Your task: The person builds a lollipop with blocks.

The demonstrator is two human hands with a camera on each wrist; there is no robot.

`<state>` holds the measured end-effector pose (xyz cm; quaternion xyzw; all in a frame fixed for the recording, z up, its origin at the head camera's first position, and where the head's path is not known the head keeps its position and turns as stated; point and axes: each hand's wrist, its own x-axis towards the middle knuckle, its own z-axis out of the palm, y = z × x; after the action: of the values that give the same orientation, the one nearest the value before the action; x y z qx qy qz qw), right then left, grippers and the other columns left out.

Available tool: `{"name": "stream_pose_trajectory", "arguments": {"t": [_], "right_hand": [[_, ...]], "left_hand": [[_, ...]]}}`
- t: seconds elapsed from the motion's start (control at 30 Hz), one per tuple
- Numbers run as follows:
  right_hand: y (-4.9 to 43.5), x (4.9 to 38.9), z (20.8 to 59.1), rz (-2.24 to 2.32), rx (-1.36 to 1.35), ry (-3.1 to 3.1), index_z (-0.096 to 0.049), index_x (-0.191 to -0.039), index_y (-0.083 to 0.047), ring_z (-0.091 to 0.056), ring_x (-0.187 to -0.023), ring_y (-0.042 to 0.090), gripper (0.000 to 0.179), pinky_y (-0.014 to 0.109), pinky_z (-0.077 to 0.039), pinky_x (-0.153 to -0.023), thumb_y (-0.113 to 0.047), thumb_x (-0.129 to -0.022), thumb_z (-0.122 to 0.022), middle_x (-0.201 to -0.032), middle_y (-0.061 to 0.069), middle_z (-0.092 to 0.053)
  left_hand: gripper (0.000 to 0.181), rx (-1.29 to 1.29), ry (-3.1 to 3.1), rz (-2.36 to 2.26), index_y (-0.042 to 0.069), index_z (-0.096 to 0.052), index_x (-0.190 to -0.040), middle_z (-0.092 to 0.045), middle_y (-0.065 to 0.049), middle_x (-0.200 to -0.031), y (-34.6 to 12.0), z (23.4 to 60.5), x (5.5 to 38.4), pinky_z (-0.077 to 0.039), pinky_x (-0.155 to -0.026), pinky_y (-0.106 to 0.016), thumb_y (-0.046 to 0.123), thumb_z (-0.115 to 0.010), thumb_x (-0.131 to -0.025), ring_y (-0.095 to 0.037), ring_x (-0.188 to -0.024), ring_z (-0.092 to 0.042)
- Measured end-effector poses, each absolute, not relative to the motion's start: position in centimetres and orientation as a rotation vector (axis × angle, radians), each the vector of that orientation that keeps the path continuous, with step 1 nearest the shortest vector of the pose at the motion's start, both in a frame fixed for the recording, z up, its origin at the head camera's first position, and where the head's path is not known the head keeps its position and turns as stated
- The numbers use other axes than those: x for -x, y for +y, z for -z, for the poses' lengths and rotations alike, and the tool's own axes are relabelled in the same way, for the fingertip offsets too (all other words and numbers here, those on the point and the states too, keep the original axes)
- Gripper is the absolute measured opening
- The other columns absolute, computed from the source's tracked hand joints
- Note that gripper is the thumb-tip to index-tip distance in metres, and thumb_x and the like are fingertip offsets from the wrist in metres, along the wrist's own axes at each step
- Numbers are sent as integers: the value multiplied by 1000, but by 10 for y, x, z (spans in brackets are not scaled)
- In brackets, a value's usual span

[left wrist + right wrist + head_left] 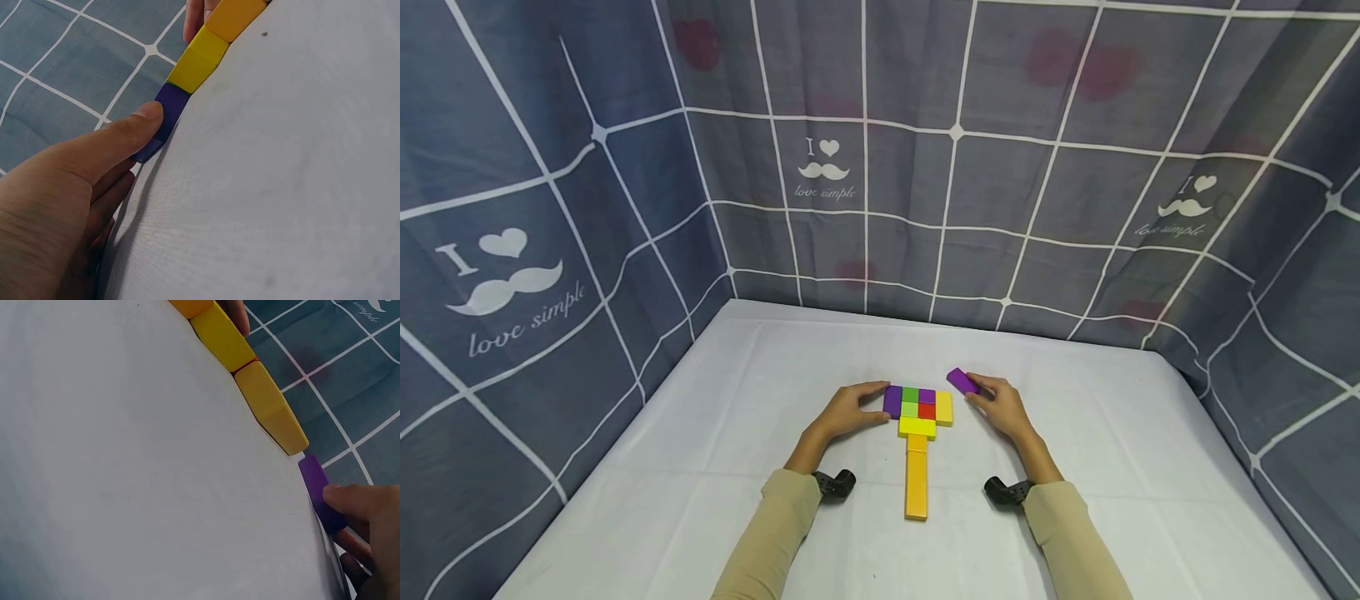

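Small coloured blocks lie joined in a flat shape on the white table. Its upper part has a dark purple block (892, 401) at the left, green (910, 394), light green (909, 409), purple (927, 397) and red (927, 412) squares in the middle, and a yellow block (944, 408) at the right. Below runs a crosswise yellow block (917, 428), then a long orange block (916, 487). My left hand (844, 412) holds the dark purple block's two ends between thumb and fingers. Just beyond the yellow block, my right hand (1002, 407) pinches a loose purple block (320, 490).
A white cloth (700, 492) covers the table. Dark grid-patterned curtains (895, 167) stand along its back and sides. A black wrist device sits on each forearm, the left one (837, 485) and the right one (1004, 492) both near the shape's long stem.
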<state>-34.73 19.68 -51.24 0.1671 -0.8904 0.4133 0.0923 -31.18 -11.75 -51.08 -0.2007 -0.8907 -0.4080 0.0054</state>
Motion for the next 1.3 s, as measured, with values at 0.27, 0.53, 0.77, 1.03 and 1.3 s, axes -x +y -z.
{"name": "stream_pose_trajectory", "arguments": {"t": [0.27,0.53,0.77,1.03,1.3], "right_hand": [[197,348,513,-1244,-458,-2652,-58,-124,-4,-48,-116,36,41,49,-37,-99,-15,-85,-67,-123,18,-57],[197,353,510,-1200,-434,-2659,-63,-117,-4,-54,-107,34,35,47,-44,-91,-13,-84,-68,-116,18,-61],[178,364,491,-1257,-627,-2610,-63,-118,-3,-57,-102,30,33,45,-47,-89,-13,-86,-66,-113,14,-62],[150,370,480,-1195,-720,-2662,-62,-117,-1,-56,-105,28,33,43,-47,-89,-10,-86,-66,-115,14,-61],[136,369,486,-1160,-753,-2732,-63,-117,-3,-56,-102,28,32,42,-48,-88,-10,-86,-65,-114,12,-62]], "left_hand": [[62,641,-2782,1265,14,-53,-132,-51,-3,-133,-117,511,313,-34,-105,-39,33,-74,-77,-22,-126,-43],[62,645,-2792,1278,14,-52,-132,-51,-3,-133,-116,511,312,-34,-105,-38,34,-75,-77,-22,-125,-43],[62,611,-2802,1277,15,-53,-132,-51,-2,-133,-117,509,312,-33,-105,-38,33,-75,-77,-22,-126,-42],[63,616,-2804,1271,15,-52,-132,-50,-2,-134,-117,509,313,-33,-105,-38,34,-75,-77,-22,-126,-42],[62,610,-2806,1279,16,-53,-132,-51,-2,-133,-118,510,313,-34,-105,-38,35,-74,-77,-22,-125,-43]]}}
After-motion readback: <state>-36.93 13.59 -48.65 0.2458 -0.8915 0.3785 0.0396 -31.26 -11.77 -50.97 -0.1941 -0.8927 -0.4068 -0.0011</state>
